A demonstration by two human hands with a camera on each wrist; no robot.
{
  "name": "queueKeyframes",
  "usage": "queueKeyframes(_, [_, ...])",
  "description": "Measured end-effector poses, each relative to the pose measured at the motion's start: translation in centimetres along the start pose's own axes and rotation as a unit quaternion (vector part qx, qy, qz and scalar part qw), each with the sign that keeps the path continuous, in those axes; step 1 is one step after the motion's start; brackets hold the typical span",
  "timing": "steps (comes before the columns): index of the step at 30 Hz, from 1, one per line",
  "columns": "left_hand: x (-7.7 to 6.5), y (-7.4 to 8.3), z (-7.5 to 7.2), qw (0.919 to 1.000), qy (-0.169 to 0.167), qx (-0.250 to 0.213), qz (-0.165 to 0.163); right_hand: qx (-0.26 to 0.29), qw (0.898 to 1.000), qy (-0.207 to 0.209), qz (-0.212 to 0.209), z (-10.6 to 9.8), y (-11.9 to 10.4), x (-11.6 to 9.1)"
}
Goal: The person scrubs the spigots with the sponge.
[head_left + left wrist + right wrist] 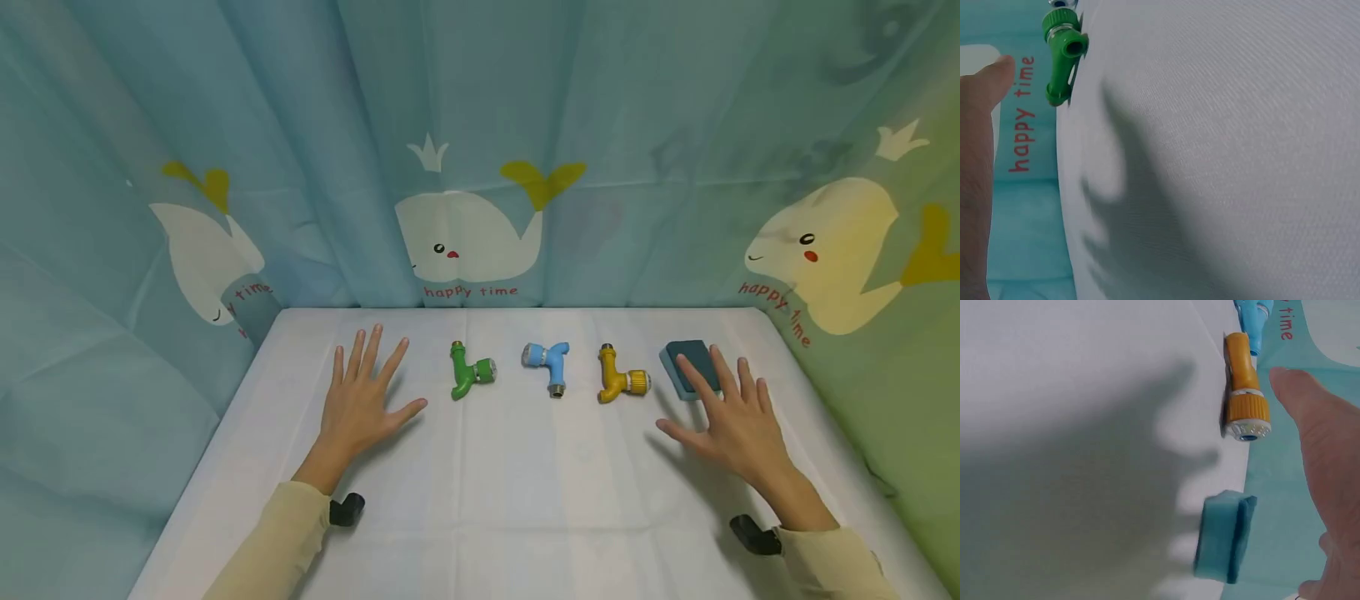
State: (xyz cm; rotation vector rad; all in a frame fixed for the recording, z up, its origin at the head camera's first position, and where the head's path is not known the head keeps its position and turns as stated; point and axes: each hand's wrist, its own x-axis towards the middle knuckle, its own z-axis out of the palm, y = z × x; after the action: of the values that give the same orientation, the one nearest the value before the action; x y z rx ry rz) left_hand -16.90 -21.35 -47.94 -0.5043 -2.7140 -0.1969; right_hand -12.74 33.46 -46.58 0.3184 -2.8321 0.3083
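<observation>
My left hand is spread with straight fingers over the left of the table, holding nothing. Nearest to it lies a green tap, which also shows in the left wrist view as a green tap. A light blue tap lies in the middle. To its right is a yellow tap, orange-toned in the right wrist view. My right hand, fingers spread and straight, hovers in front of a blue-green sponge and partly covers it in the head view.
A white cloth covers the table. Blue-green curtains with whale prints hang along the back and both sides. A black wrist mount sticks out at the left sleeve, another black mount at the right.
</observation>
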Motion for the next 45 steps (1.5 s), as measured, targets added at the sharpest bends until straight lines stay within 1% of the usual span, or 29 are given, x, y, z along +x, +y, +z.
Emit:
queueKeyframes(3, [0.0,-0.1,0.0,0.9999,0.014,-0.004,0.003,0.013,1.000,-0.014,0.004,-0.5,0.8,1.5])
queueKeyframes(4, [-0.1,-0.1,0.0,0.9998,0.019,-0.006,0.004,0.021,0.999,-0.025,0.009,-0.6,1.2,2.2])
queueKeyframes(6, [-0.2,-0.2,0.0,0.9995,0.031,-0.010,0.006,0.042,0.997,-0.062,0.021,-1.0,1.9,3.7])
queueKeyframes(9, [-0.4,-0.3,0.0,0.9986,0.048,-0.020,0.013,0.065,0.987,-0.142,0.038,-1.4,2.9,6.0])
queueKeyframes(12, [-0.5,-0.4,0.2,0.9976,0.060,-0.027,0.020,0.066,0.976,-0.205,0.033,-1.6,3.4,7.8])
queueKeyframes(15, [-0.7,-0.3,0.5,0.9964,0.073,-0.034,0.028,0.054,0.967,-0.246,0.022,-1.5,3.7,9.1])
queueKeyframes(17, [-0.8,-0.2,0.6,0.9954,0.079,-0.042,0.033,0.046,0.960,-0.274,0.028,-1.4,3.6,9.7])
queueKeyframes(19, [-0.9,0.0,0.6,0.9949,0.078,-0.053,0.036,0.039,0.953,-0.298,0.038,-1.5,3.5,10.1])
queueKeyframes(21, [-0.9,0.2,0.7,0.9943,0.076,-0.064,0.038,0.035,0.948,-0.312,0.050,-1.6,3.4,10.2])
queueKeyframes(23, [-0.8,0.4,0.6,0.9935,0.073,-0.077,0.041,0.036,0.947,-0.312,0.062,-1.7,3.4,10.2])
queueKeyframes(26, [-0.3,0.9,0.6,0.9909,0.078,-0.094,0.057,0.047,0.954,-0.289,0.057,-1.7,3.5,9.7])
queueKeyframes(28, [0.5,1.7,0.6,0.9879,0.088,-0.107,0.070,0.060,0.961,-0.266,0.051,-1.6,3.5,9.2])
queueKeyframes(30, [1.6,2.9,0.4,0.9841,0.094,-0.125,0.083,0.079,0.968,-0.234,0.032,-1.6,3.6,8.5])
queueKeyframes(31, [2.5,3.9,0.5,0.9820,0.094,-0.137,0.091,0.088,0.971,-0.219,0.028,-1.7,3.8,8.0])
queueKeyframes(32, [3.4,5.0,0.6,0.9799,0.089,-0.149,0.098,0.097,0.974,-0.204,0.024,-1.7,3.9,7.5])
queueKeyframes(34, [5.3,7.4,0.8,0.9758,0.066,-0.176,0.113,0.113,0.977,-0.179,0.016,-1.8,4.1,6.5])
queueKeyframes(36, [7.2,10.1,1.2,0.9702,0.030,-0.200,0.134,0.123,0.980,-0.159,0.014,-2.0,4.2,5.5])
queueKeyframes(38, [9.0,12.8,1.8,0.9638,-0.014,-0.216,0.156,0.130,0.981,-0.141,0.016,-2.1,4.2,4.6])
queueKeyframes(41, [11.2,16.6,3.1,0.9538,-0.082,-0.225,0.182,0.141,0.982,-0.125,0.028,-2.5,4.2,3.3])
queueKeyframes(45, [13.5,20.7,4.9,0.9451,-0.159,-0.220,0.183,0.149,0.982,-0.110,0.040,-2.9,4.0,1.7])
